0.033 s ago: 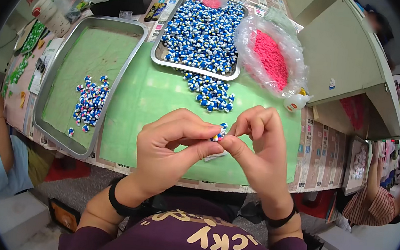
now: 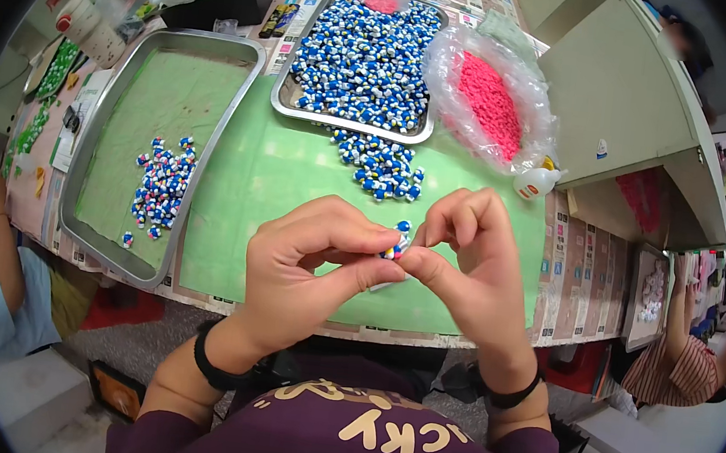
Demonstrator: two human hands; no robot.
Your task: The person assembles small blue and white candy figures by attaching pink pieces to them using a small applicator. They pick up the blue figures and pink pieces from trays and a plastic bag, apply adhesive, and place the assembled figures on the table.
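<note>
Two hands meet over a small blue, white and pink piece [image 2: 394, 253] above the green sheet [image 2: 291, 157] on the desk.
The left hand [image 2: 319, 266] pinches the piece between thumb and forefinger; the right hand [image 2: 465, 268], fingers curled, brings its thumb and forefinger close together at the piece's right side, though whether they grip anything cannot be told. Farther off, loose blue-and-white pieces [image 2: 383, 174] spill before a heaped far tray [image 2: 351, 124]; a left tray [image 2: 174, 87] holds a smaller cluster [image 2: 164, 183].

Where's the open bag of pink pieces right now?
Head view, right of centre: the bag lies between the heaped metal tray and the pale cabinet.
</note>
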